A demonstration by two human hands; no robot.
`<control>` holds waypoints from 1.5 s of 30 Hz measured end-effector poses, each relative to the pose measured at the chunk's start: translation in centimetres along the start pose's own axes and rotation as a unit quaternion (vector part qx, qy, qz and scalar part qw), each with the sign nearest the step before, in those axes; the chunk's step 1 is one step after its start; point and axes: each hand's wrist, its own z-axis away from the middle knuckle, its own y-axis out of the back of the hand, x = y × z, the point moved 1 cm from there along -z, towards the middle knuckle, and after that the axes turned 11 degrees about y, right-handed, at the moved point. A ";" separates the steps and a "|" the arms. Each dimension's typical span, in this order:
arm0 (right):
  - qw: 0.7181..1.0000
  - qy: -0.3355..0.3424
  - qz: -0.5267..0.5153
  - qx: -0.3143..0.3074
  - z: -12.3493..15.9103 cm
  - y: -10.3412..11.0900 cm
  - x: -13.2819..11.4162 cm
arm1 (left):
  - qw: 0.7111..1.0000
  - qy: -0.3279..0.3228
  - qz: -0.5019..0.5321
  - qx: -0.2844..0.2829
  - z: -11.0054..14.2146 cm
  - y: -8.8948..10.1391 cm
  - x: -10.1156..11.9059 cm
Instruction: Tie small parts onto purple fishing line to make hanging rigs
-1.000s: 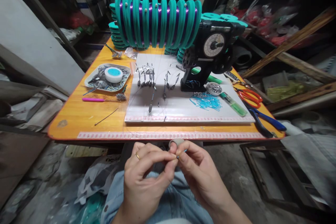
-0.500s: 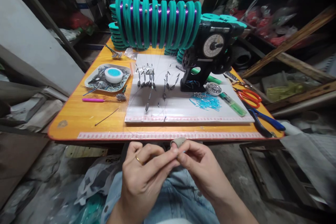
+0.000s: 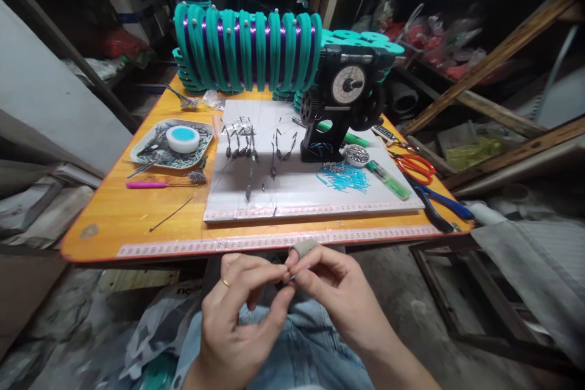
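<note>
Pinching a small blue piece (image 3: 293, 277) between thumb and forefinger, in the head view, the right hand (image 3: 338, 286) meets the left hand (image 3: 242, 304) in front of the table's (image 3: 98, 213) near edge, above the person's jeans (image 3: 297, 347). The left thumb and forefinger sit just beside that piece, their tips slightly parted; whether they grip anything cannot be told. A gold ring (image 3: 225, 281) circles a left finger. A grey wrap (image 3: 305, 248) shows just behind the fingertips. Beyond, a white board (image 3: 292, 207) carries dark weights (image 3: 273, 171), a pile of thin blue tubes (image 3: 347, 180) and a black stand (image 3: 320, 140) with a round dial (image 3: 348, 85). Teal spools (image 3: 260, 52) wound with purple line extend sideways from the stand. Left of the board lie a tray (image 3: 137, 155) and a pink-handled hook (image 3: 146, 185); to its right, orange-handled scissors (image 3: 427, 179) and blue-handled pliers (image 3: 450, 204).
</note>
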 end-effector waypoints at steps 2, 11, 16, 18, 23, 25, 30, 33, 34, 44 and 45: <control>1.000 0.008 0.008 0.004 0.0 -0.1 -0.2 | 1.000 0.009 -0.005 -0.003 0.0 0.0 -0.1; 0.999 0.032 0.038 0.004 0.1 -0.7 -0.3 | 0.999 0.011 -0.041 -0.010 -0.6 -0.4 0.4; 0.998 0.041 0.050 0.005 0.1 -0.5 -0.3 | 0.999 0.014 -0.031 -0.006 -0.5 -0.1 0.3; 0.997 0.047 0.064 0.003 -0.2 -0.2 -0.3 | 1.000 -0.006 -0.020 -0.001 -0.4 0.0 0.2; 0.993 0.028 0.108 -0.043 -0.8 0.1 -1.0 | 0.994 -0.094 -0.049 -0.028 -0.9 0.1 0.1; 0.983 0.035 0.157 -0.089 -1.2 0.5 -2.1 | 0.990 -0.127 -0.057 -0.035 -1.1 0.0 0.0; 0.819 0.214 0.522 -0.106 -4.9 4.8 -7.5 | 0.995 -0.075 -0.051 0.035 -1.2 -0.5 -0.5; 0.662 0.268 0.700 0.023 -9.1 8.9 -10.4 | 0.996 -0.046 -0.042 0.069 -0.9 -0.8 -0.9; 0.643 0.262 0.719 0.031 -10.4 10.1 -11.0 | 0.996 -0.041 -0.037 0.074 -0.9 -0.9 -1.0; 0.614 0.249 0.749 0.003 -14.6 12.2 -11.2 | 0.996 -0.020 -0.021 0.081 -0.8 -1.1 -1.2; 0.619 0.256 0.743 0.012 -14.5 12.1 -11.3 | 0.996 -0.018 -0.020 0.083 -0.8 -1.1 -1.1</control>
